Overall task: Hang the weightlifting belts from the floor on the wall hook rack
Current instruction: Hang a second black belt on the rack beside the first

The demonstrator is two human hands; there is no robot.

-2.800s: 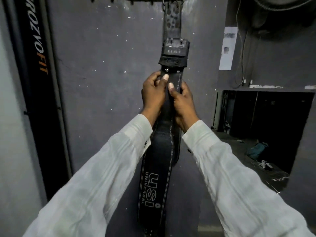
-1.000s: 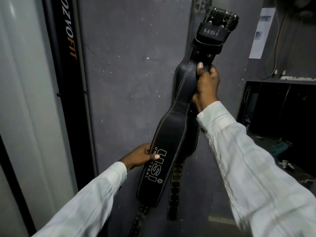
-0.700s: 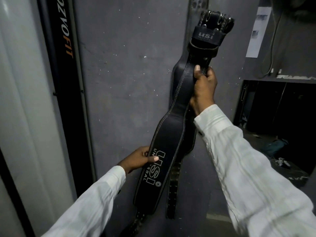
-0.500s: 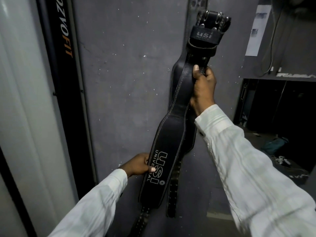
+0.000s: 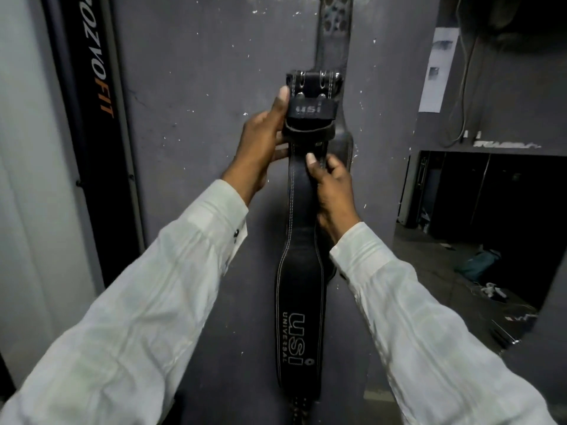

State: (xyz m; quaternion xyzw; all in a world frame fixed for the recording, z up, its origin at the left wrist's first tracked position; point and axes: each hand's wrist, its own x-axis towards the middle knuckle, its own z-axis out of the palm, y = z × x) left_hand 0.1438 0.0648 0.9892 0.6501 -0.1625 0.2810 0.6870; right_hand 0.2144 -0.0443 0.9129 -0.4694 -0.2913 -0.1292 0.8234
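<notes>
Holding a black USI leather weightlifting belt (image 5: 299,305) upright before the grey wall (image 5: 199,118) — left hand (image 5: 260,145) wrapped around the buckle end near the keeper loop (image 5: 310,113), right hand (image 5: 333,191) clamped on the strap just below. Hanging behind it, a second belt (image 5: 336,29) with punched holes, probably on a hook out of view above. White sleeves (image 5: 159,289) on both arms.

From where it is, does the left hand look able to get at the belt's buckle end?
Probably yes. The left hand already grips beside the loop of the belt, thumb near the buckle end; nothing lies between. The right hand holds lower down.
</notes>
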